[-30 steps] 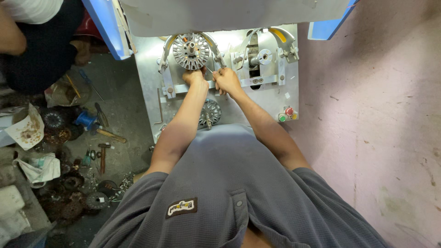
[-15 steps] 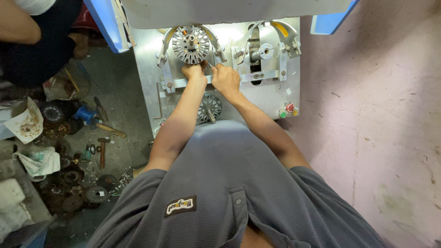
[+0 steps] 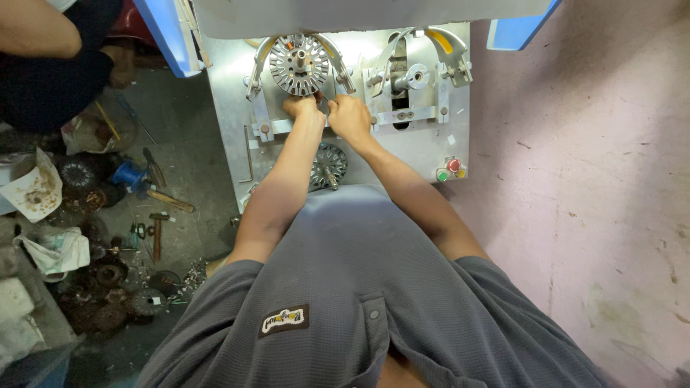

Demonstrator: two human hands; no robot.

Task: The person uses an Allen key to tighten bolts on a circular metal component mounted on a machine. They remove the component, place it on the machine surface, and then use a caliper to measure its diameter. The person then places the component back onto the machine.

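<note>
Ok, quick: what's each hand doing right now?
Left hand: fingers curled at the lower edge of the slotted metal core; grip cannot be told.
Right hand: closed, contents hidden.

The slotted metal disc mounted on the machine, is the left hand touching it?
Cannot tell. In the head view the left hand sits right at the lower rim of the slotted metal disc, but neither contact nor a gap shows plainly.

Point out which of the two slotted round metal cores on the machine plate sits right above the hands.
The upper core, clamped between the curved arms at the plate's top left, directly above both hands. The other core lies lower, between the forearms, nearer the person's body.
</note>
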